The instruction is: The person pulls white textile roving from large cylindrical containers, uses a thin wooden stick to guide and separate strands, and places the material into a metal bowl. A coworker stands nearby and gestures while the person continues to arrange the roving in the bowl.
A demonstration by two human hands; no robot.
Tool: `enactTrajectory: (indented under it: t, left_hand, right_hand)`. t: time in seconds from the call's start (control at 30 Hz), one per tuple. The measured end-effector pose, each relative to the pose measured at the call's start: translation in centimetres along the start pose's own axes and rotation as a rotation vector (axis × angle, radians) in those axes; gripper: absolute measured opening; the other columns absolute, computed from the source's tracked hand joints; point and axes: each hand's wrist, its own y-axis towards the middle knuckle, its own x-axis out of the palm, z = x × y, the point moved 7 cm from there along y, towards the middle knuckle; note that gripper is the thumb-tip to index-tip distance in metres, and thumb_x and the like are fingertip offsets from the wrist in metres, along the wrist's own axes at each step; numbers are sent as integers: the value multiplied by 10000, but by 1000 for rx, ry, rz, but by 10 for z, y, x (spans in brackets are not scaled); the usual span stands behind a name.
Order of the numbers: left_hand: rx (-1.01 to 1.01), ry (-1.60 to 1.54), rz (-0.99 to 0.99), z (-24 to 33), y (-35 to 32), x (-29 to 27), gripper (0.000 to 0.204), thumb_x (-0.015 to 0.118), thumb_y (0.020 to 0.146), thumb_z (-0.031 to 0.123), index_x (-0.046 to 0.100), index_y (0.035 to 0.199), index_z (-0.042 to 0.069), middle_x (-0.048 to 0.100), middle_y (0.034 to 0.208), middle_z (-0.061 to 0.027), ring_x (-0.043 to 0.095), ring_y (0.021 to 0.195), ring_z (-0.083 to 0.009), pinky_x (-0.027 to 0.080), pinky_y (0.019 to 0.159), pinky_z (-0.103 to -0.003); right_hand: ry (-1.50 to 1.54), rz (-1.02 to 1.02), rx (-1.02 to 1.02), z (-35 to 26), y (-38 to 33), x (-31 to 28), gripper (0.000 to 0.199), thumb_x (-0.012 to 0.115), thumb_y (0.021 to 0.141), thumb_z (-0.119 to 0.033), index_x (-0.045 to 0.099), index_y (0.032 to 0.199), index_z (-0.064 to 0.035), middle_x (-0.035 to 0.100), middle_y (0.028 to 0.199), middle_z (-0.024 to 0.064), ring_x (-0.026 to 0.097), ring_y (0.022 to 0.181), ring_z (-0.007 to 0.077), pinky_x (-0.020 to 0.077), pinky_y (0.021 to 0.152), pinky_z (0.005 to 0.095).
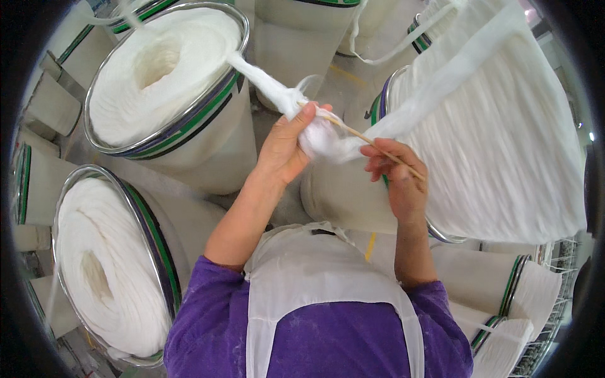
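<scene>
My left hand (285,148) pinches a thick white fibre strand (265,82) that runs up and left to the coiled fibre in a tall round can (165,69). My right hand (397,173) holds a thin wooden stick (368,138) that points into the fluffy joint (324,138) between the two hands. A second white strand (454,75) leads from that joint up to the right, over a tall stack of coiled fibre (498,145). Both hands are close together, just above my white apron (315,277) and purple sleeves.
Another full can of coiled white fibre (107,271) stands at my lower left. More cans with green and dark bands crowd the back (296,31) and lower right (523,296). A grey floor with a yellow line (370,246) shows between them.
</scene>
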Motion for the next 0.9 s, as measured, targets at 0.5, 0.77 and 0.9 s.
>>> enactTrajectory:
  t: [0.5,0.77,0.9]
  left_hand:
    - [69,-150,-108,-10,-1,-1,255,610,912,87,575,1161,45,638,1158,-141,589,1119,-292,467,1005,-423]
    - [89,-219,-127,-8,-5,-7,238,571,932,83,560,1166,37,632,1154,-145,581,1119,-298,461,1002,-425]
    - [93,-320,-184,-9,-5,-5,224,518,958,95,556,1171,37,629,1163,-141,582,1104,-296,459,993,-427]
  right_hand:
    - [-708,402,-61,-17,-19,-33,140,774,777,-89,688,842,1,626,692,74,568,551,123,437,502,240]
    - [-952,352,-171,-16,-19,-18,161,757,796,-154,682,820,-14,594,660,88,525,539,155,403,498,269]
    - [-1035,336,-327,-23,-20,-7,157,759,787,-164,682,810,-29,583,657,84,533,544,168,398,495,288]
